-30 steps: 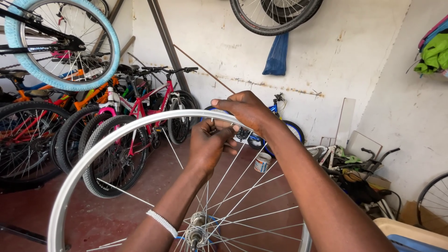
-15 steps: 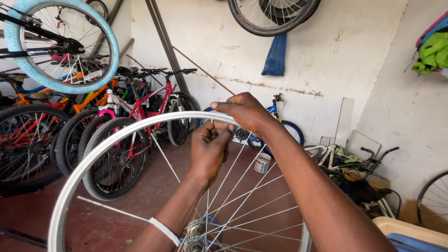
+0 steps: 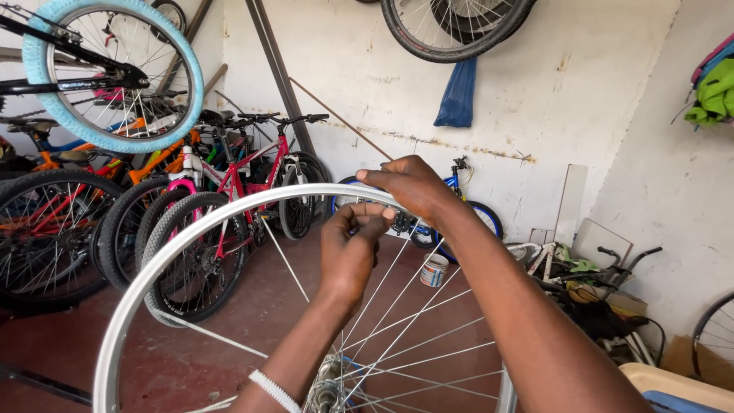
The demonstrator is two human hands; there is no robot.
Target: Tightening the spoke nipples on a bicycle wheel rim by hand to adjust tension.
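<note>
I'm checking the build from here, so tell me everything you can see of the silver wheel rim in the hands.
The silver wheel rim is a bare, shiny metal hoop with no tyre, held upright close to the camera. Thin steel spokes run from the hub at the bottom edge, mostly on the right side; the left side has only a few. The right hand grips the top of the rim, and the left hand pinches something just inside it, seemingly at a spoke end. Its lower part is out of view.

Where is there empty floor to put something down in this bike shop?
Bare red floor lies between the parked bicycles on the left and the small paint can. The right corner is crowded with bike parts. Both hands, left hand and right hand, work at the silver wheel rim.
</note>
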